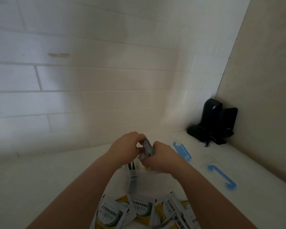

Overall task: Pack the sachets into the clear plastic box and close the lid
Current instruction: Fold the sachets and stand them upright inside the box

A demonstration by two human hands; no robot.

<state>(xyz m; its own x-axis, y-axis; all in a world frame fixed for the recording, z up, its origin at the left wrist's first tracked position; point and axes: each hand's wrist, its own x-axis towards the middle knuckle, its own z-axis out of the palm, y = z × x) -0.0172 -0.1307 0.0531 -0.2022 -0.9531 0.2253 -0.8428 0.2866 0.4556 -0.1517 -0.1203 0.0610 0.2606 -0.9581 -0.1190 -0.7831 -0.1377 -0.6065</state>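
A bundle of sachets [148, 148] was gripped by both hands (left [124, 147], right [163, 157]) above the clear plastic box [139, 177]. More sachets [139, 210] were left on the tabletop [40, 179].

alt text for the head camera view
Both hands, left hand and right hand, grip a bunch of sachets above a clear plastic box on a white table. More loose sachets lie nearer.

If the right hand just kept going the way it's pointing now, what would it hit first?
The right hand points inward toward the left hand, and both grip the stack of sachets between them. It would probably press further into that stack first, though depth is hard to judge.
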